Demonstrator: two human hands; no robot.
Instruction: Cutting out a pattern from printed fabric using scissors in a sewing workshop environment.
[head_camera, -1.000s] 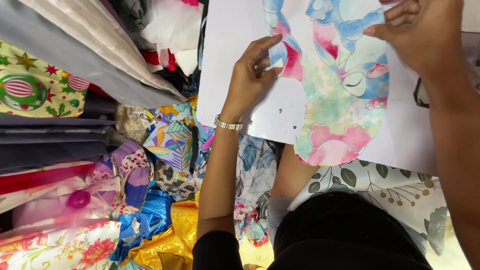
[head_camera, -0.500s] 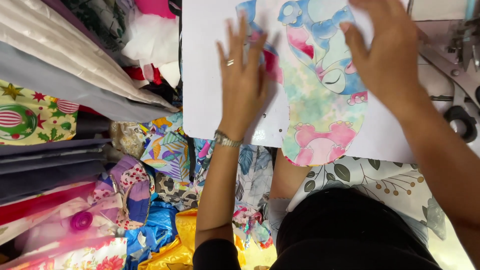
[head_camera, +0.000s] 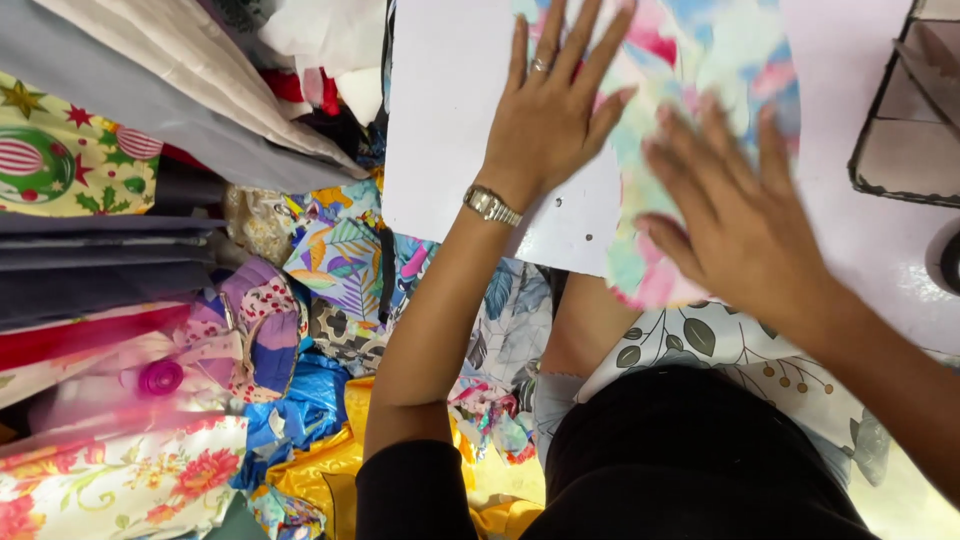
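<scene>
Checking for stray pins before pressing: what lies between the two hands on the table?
In the head view, only the pastel floral fabric piece shows between the left hand and the right hand; no pin or tool is visible there.

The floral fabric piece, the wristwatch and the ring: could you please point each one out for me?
floral fabric piece (head_camera: 700, 60), head view, on its bare upper part.
wristwatch (head_camera: 490, 205), head view, on its metal band.
ring (head_camera: 540, 66), head view, on the band across the finger.
</scene>
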